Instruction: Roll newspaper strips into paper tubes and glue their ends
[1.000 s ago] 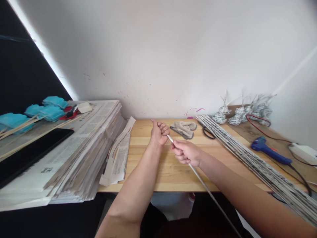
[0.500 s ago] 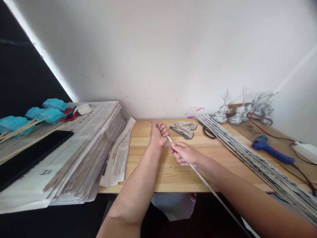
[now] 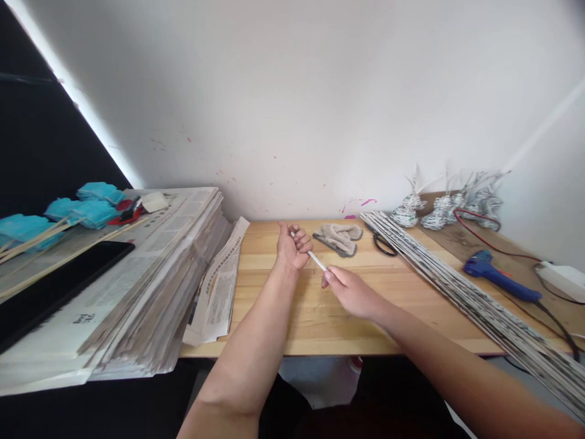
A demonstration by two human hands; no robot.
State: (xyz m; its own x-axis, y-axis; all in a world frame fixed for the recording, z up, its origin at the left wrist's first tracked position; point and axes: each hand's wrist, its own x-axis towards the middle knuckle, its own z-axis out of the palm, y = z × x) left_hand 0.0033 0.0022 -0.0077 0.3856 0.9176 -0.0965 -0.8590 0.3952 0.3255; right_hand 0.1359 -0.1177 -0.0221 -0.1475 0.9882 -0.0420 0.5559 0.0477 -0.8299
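Above the wooden table, my left hand (image 3: 295, 245) is closed around one end of a thin, pale rolled-paper tube (image 3: 317, 262), palm side up with the thumb pointing out. Lower and to the right, my right hand (image 3: 350, 289) pinches the same tube between thumb and fingers. A short stretch of it shows between the two hands; anything past my right hand is hidden by that hand and forearm. Just beyond them lies a crumpled grey-beige cloth (image 3: 340, 238), and the black handle of scissors (image 3: 384, 244) shows beside it.
At left, a tall newspaper stack (image 3: 183, 244) carries a black phone (image 3: 68, 283), blue packs (image 3: 86, 210) and thin sticks. Cut paper strips (image 3: 219, 292) lean beside it. On the right are a bundle of paper tubes (image 3: 448, 286), a blue glue gun (image 3: 500, 277) and woven paper pieces (image 3: 441, 210).
My right hand has slid down and right, away from my left hand, so more tube shows between them. The long tail below my right hand is out of sight. My left hand stays put.
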